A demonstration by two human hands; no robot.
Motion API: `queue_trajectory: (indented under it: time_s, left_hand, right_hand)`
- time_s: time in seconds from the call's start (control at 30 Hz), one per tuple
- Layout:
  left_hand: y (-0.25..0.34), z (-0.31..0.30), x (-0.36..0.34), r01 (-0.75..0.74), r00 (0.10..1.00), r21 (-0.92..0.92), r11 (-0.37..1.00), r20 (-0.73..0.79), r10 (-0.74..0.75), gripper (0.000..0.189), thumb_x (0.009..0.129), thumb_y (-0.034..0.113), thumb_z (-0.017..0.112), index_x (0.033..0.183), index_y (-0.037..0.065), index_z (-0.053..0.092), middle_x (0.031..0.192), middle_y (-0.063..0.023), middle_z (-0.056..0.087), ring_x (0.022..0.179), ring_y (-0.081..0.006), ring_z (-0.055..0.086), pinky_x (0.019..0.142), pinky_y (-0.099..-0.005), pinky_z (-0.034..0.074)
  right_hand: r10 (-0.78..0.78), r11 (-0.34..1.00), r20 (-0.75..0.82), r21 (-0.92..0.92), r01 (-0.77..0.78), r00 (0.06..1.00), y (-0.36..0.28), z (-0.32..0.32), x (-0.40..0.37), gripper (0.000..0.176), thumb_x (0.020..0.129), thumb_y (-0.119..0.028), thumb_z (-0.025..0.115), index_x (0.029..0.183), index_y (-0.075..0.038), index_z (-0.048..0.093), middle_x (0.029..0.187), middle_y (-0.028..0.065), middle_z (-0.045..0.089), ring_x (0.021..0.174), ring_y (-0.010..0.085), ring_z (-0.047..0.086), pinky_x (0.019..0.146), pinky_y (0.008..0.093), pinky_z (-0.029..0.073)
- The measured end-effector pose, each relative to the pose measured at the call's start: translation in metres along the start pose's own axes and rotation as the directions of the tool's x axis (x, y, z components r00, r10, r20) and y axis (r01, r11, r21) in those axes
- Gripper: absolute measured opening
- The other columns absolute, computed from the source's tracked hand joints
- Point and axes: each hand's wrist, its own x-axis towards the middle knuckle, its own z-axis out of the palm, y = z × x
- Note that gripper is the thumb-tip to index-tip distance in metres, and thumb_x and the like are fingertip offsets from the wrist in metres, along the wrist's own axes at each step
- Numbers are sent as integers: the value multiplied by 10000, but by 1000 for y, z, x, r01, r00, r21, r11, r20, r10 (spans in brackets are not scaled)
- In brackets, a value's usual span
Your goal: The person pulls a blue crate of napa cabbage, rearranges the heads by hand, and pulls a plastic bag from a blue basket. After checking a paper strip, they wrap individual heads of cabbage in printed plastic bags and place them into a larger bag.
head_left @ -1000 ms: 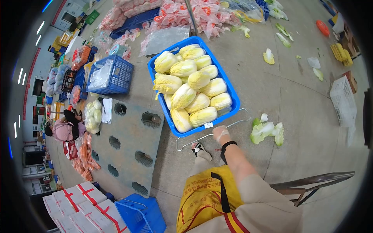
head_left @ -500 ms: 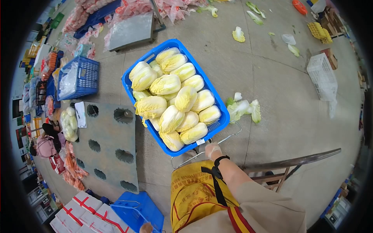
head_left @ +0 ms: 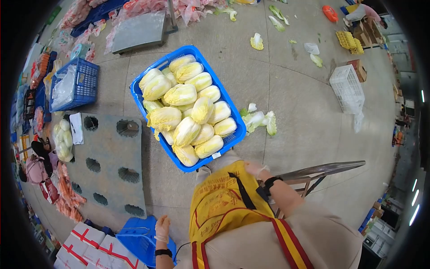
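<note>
A blue plastic crate point(head_left: 238, 130) piled with napa cabbages point(head_left: 180, 95) stands on the floor in front of me, with a small white label on its near rim. My right hand point(head_left: 256, 169), in a thin clear glove, is just beyond the crate's near corner, close to my yellow apron point(head_left: 219, 197); motion smears its fingers. My left hand point(head_left: 162, 228), also gloved, hangs empty at my left side with its fingers loosely extended. In this view it overlaps the edge of a smaller blue bin point(head_left: 134, 231) with a wire handle.
A grey pallet with holes point(head_left: 109, 152) lies left of the crate. White boxes with red tape point(head_left: 85, 240) stand at lower left. A platform scale point(head_left: 139, 32) is beyond. Loose cabbage leaves point(head_left: 260, 121) and a wooden-framed stand point(head_left: 322, 170) are to the right.
My right hand has come off the crate's metal handle and drawn back toward my apron; the raised handle no longer shows. My left hand has come further into view. The whole scene has shifted left.
</note>
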Motion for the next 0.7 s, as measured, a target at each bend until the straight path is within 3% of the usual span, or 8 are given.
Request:
queue_trajectory:
  time_s: [0.2,0.27,0.33,0.4,0.43,0.5,0.63,0.7]
  left_hand:
    - [-4,30,-29,88,965,-170,981,-230,-127,253,843,161,559,1033,4,616,748,-18,595,655,-95,541,587,-222,441]
    - [3,62,-53,65,934,-210,975,-331,-133,250,837,168,567,1026,11,614,746,-23,605,635,-103,554,570,-229,453]
    - [17,102,-90,269,906,-215,939,-274,-322,254,840,173,561,1032,15,613,753,-30,612,637,-117,560,572,-242,460]
    - [14,146,-120,119,992,417,901,-85,-92,269,851,207,548,1038,25,617,756,-27,621,644,-125,572,575,-250,463]
    - [17,168,-130,128,990,402,907,-104,-94,269,851,207,548,1038,25,617,756,-27,621,644,-125,572,575,-250,463]
    - [22,212,-147,321,946,-144,936,-8,-325,301,867,261,529,1044,37,625,771,-27,633,649,-125,580,573,-258,461]
    - [105,252,-182,361,919,127,924,-217,-329,329,870,293,530,1064,43,622,789,-30,640,660,-119,581,564,-258,450]
    - [74,249,-185,305,885,-311,900,-255,-389,344,870,300,534,1093,50,612,808,-41,644,678,-122,582,560,-253,439]
  right_hand:
    - [-42,998,-150,46,49,988,55,-95,40,311,822,-250,461,985,-65,652,1007,181,645,951,365,601,840,416,463]
    - [-167,982,-177,-115,149,970,72,-136,68,305,823,-260,476,958,-63,666,1001,187,645,945,367,604,844,425,464]
    - [-182,961,-104,-232,154,978,64,-199,73,328,842,-269,452,974,-56,663,1020,196,640,962,375,600,853,435,461]
    - [-217,866,-1,-462,192,976,64,-257,91,360,864,-275,419,990,-38,660,1041,206,634,977,384,597,862,445,458]
    - [-271,778,51,-576,250,961,70,-284,110,370,867,-273,411,990,-27,659,1043,208,635,976,385,598,863,446,457]
    - [-141,973,-177,-208,103,974,74,-332,134,362,862,-249,427,1038,-25,651,1087,207,623,1022,369,586,889,429,449]
    - [-164,974,-296,-200,107,941,52,-419,112,377,860,-247,448,1117,-32,622,1158,200,597,1097,352,553,932,406,428]
    - [-187,960,-302,-258,108,935,46,-458,107,393,860,-266,451,1133,-34,613,1175,190,592,1117,346,544,946,403,420]
